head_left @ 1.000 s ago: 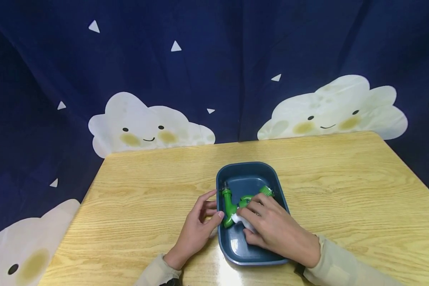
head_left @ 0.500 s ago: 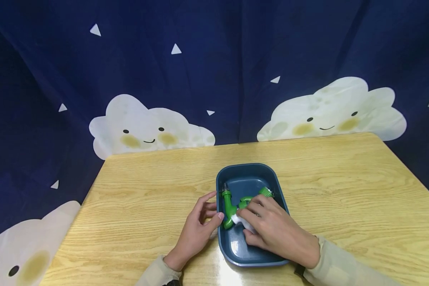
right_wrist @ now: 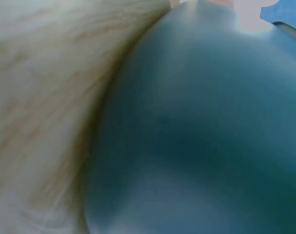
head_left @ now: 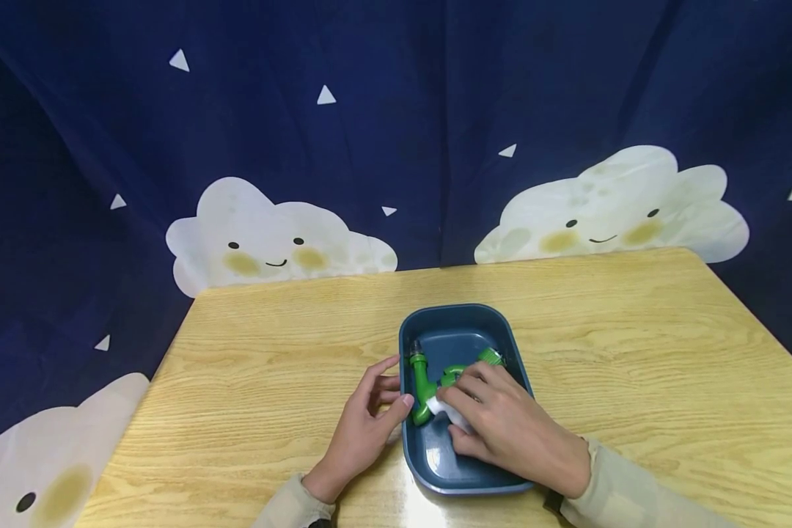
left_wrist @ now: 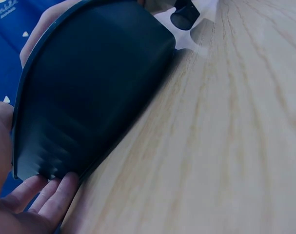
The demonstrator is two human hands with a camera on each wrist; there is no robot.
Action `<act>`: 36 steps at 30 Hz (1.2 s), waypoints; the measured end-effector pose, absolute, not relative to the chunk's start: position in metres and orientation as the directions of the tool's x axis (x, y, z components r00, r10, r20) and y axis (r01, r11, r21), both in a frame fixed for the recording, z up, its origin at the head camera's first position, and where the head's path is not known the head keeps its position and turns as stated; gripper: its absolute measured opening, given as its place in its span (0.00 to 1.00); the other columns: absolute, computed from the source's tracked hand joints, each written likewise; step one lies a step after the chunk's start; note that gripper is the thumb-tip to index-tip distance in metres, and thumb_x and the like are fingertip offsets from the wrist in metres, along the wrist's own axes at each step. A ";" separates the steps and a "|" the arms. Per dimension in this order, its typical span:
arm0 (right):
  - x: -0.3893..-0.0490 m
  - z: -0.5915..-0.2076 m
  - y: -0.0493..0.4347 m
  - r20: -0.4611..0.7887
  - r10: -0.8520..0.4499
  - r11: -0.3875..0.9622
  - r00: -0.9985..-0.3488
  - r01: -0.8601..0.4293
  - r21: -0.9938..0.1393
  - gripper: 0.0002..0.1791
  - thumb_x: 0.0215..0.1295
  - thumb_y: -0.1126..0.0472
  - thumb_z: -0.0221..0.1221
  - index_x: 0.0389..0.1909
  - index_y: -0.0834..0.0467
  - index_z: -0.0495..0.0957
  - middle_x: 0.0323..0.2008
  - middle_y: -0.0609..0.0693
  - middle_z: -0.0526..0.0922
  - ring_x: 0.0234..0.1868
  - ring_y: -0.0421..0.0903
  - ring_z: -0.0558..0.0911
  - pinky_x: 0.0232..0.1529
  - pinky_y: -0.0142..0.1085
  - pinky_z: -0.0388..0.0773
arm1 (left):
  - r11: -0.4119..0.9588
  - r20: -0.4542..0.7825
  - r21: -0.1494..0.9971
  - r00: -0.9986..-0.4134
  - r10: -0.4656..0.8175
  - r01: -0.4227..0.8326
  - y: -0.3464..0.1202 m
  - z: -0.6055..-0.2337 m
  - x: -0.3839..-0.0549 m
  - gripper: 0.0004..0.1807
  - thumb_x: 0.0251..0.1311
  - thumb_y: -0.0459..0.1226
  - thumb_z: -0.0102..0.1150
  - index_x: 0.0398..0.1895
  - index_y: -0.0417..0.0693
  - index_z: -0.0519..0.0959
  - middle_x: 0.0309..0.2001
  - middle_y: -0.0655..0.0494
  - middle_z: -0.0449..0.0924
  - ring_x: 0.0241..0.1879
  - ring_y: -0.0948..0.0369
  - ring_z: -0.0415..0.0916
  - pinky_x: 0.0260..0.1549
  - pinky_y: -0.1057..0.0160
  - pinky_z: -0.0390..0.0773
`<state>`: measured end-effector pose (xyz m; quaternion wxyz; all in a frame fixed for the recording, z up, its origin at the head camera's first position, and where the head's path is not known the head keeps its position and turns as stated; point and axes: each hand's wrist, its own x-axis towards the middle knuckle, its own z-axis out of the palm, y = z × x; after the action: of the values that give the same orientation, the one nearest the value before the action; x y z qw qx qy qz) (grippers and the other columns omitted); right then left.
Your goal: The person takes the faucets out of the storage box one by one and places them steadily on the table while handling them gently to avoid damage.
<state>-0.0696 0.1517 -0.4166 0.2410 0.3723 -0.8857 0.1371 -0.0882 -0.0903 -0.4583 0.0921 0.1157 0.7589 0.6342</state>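
Observation:
A dark blue tub (head_left: 444, 480) stands on the table in the head view. My left hand (head_left: 363, 425) rests against its left side, thumb at the rim; in the left wrist view the fingertips (left_wrist: 65, 187) touch the outer wall. Inside the tub, my right hand (head_left: 511, 422) holds a crumpled white cloth (head_left: 450, 414) between thumb and fingers. A green plastic tap (head_left: 424, 385) with a dark threaded end lies along the left wall, touching the cloth. Another green tap (head_left: 454, 372), with a ribbed end, is partly hidden under my right hand.
The wood-grain table (head_left: 270, 367) reaches back to a dark blue curtain (head_left: 422, 110) with printed clouds. The right wrist view is mostly filled by the tub's outer wall (right_wrist: 196, 122), which hides the right hand's work.
The whole scene sits slightly lower in the head view. Both hands, the tub, the cloth and the taps keep nearly the same places relative to each other.

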 end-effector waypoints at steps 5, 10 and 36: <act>-0.069 -0.417 0.152 0.538 -0.580 0.689 -0.612 -0.720 -0.077 0.21 0.50 0.52 0.73 0.47 0.50 0.83 0.39 0.43 0.88 0.47 0.44 0.80 0.50 0.43 0.81 | 0.159 0.006 0.986 -0.956 0.295 0.055 -0.090 -0.458 -0.088 0.33 0.71 0.37 0.63 0.77 0.56 0.65 0.61 0.42 0.81 0.53 0.53 0.83 0.48 0.67 0.84; -0.070 -0.416 0.152 0.551 -0.563 0.692 -0.616 -0.716 -0.093 0.22 0.49 0.53 0.73 0.47 0.51 0.83 0.40 0.44 0.88 0.47 0.44 0.81 0.49 0.43 0.82 | 0.153 0.013 0.986 -0.953 0.303 0.062 -0.090 -0.458 -0.088 0.33 0.71 0.37 0.62 0.77 0.56 0.65 0.61 0.41 0.81 0.53 0.53 0.83 0.49 0.67 0.84; -0.074 -0.408 0.158 0.581 -0.523 0.697 -0.624 -0.705 -0.130 0.22 0.49 0.56 0.72 0.47 0.52 0.83 0.39 0.43 0.86 0.44 0.42 0.79 0.41 0.39 0.78 | 0.168 0.025 0.983 -0.953 0.301 0.079 -0.090 -0.460 -0.088 0.33 0.70 0.37 0.63 0.77 0.57 0.65 0.60 0.41 0.81 0.51 0.59 0.84 0.47 0.68 0.84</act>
<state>-0.0740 0.1576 -0.4084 0.2597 0.3473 -0.8838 0.1754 -0.0883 -0.0905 -0.4598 0.0876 0.1250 0.7591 0.6328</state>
